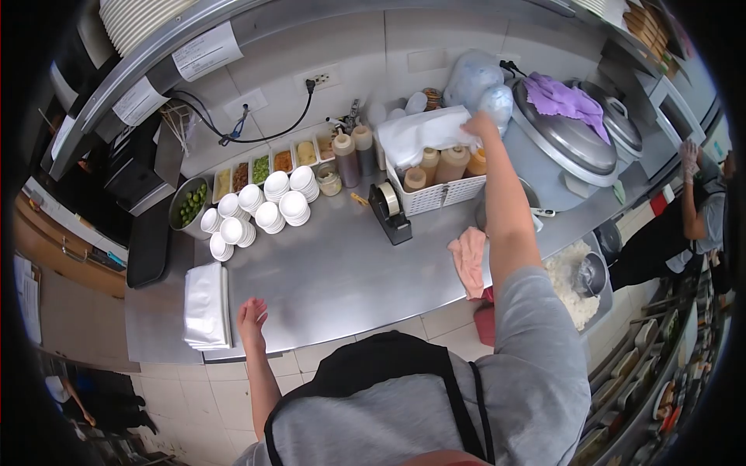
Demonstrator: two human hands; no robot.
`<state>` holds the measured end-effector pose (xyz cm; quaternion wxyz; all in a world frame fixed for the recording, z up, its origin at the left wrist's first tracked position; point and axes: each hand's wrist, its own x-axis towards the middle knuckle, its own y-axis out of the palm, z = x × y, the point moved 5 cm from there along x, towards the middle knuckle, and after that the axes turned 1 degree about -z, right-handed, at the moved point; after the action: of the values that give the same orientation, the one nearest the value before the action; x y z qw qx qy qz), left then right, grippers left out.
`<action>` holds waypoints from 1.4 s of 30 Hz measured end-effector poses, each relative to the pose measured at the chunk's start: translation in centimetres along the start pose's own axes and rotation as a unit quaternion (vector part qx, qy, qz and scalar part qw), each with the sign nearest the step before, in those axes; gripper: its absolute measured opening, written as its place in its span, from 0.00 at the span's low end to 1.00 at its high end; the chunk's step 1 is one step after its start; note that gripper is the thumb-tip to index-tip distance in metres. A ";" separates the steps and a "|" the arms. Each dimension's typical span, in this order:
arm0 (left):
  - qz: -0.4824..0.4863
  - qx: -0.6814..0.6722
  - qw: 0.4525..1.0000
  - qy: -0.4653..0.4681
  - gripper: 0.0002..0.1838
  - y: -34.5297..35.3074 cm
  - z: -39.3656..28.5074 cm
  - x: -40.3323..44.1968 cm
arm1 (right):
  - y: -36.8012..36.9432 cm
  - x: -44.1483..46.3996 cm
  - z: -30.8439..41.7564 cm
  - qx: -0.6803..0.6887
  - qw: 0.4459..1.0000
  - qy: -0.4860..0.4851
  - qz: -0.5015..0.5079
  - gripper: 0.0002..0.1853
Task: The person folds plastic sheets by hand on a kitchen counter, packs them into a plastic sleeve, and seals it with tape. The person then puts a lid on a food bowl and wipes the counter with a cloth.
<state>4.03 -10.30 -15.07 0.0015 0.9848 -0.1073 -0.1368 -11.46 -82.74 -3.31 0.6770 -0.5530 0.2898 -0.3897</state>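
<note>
My right hand [483, 126] reaches far over the counter to a white basket [423, 203]. Its fingers are closed at the right end of a thin white plastic bag [426, 133] draped over the basket's top; the fingertips are partly hidden. Sauce bottles [452, 165] stand in the basket under the bag. Above the counter's front edge, my left hand [252, 317] is loosely curled, with nothing visible in it. A stack of folded white plastic bags [206, 307] lies to its left. A tape dispenser [391, 213] stands in front of the basket.
Stacked white lidded cups [268, 217] stand before trays of toppings [260, 168] and a pot of green limes [190, 206]. Clear plastic bags [472, 81], a large lidded cooker [566, 128] with a purple cloth [566, 101], and a pink cloth [468, 262] are rightward. A co-worker [684, 210] stands far right.
</note>
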 end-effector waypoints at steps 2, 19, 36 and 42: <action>0.000 -0.002 1.000 -0.004 0.17 -0.5 0.2 -0.1 | -3.0 1.1 1.7 0.012 0.999 0.021 -0.031 0.24; 0.116 0.168 0.906 0.370 0.31 8.1 -7.0 -1.8 | -16.9 -33.3 28.8 0.595 0.674 -0.436 0.035 0.16; 0.088 -0.106 0.978 -0.158 0.18 2.7 5.7 4.2 | 15.1 -33.6 32.0 0.366 0.900 -0.234 0.027 0.25; 0.146 -0.165 0.962 -0.160 0.22 2.6 6.1 3.9 | 22.1 -42.5 34.2 0.383 0.861 -0.253 0.220 0.25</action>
<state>5.53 -13.51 -21.90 0.1665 0.9100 -0.2247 -0.3063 -1.18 -26.95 -18.97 0.9536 -0.2513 0.0502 -0.1579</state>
